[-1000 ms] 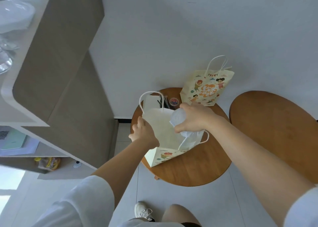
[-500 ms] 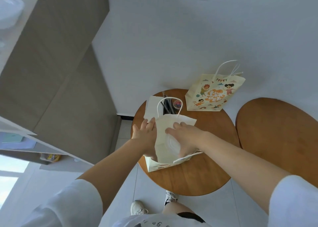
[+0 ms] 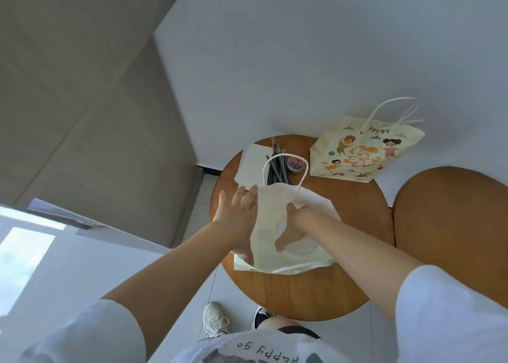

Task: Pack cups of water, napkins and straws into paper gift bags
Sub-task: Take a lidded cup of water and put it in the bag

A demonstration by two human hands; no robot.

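An open cream paper gift bag (image 3: pixel 265 225) stands on the round wooden table (image 3: pixel 316 291). My right hand (image 3: pixel 295 221) reaches down inside it and grips a clear lidded cup (image 3: pixel 301 246) from above, low in the bag. Fingers straight, my left hand (image 3: pixel 236 211) presses against the bag's left side. Behind the bag lie white napkins (image 3: pixel 253 164) and a bundle of dark straws (image 3: pixel 277 169). A second bag (image 3: pixel 362 151), printed with cartoon children, stands at the table's far right edge.
A small round jar of coloured bits (image 3: pixel 295 164) sits by the straws. Another wooden table (image 3: pixel 453 225) adjoins on the right. A white wall is behind, a grey-brown cabinet (image 3: pixel 82 101) on the left. My feet are on the tiled floor below.
My right hand has gone down with the cup from above the bag's mouth into the bag. My left hand has shifted from the rim to lie flat on the bag's side.
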